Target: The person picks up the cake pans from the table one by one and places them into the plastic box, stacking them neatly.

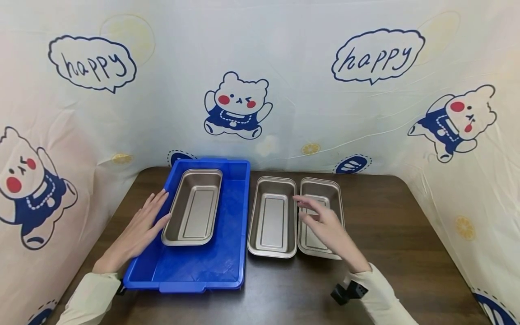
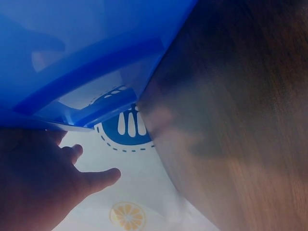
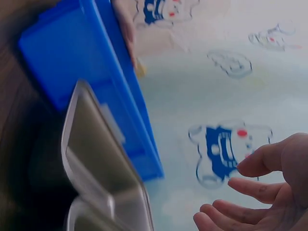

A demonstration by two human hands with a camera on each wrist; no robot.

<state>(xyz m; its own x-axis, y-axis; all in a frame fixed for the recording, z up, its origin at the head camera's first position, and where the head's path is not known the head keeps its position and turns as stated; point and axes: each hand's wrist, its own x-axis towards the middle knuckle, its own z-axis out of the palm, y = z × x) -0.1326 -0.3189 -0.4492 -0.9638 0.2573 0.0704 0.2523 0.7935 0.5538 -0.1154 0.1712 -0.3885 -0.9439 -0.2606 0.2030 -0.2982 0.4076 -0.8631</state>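
At the blue tray's edge (image 1: pixel 172 180), left fingers (image 1: pixel 156 209) spread; right fingers (image 1: pixel 310 203) spread in air over rightmost pan (image 1: pixel 313 239).

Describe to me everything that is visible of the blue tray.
The blue tray is rectangular, open-topped and looks plastic, with raised walls and a tab at each short end. It lies on the dark table. One metal pan rests inside, toward its far left; another pan stands close at its right. The left hand is at its left rim; contact is uncertain.
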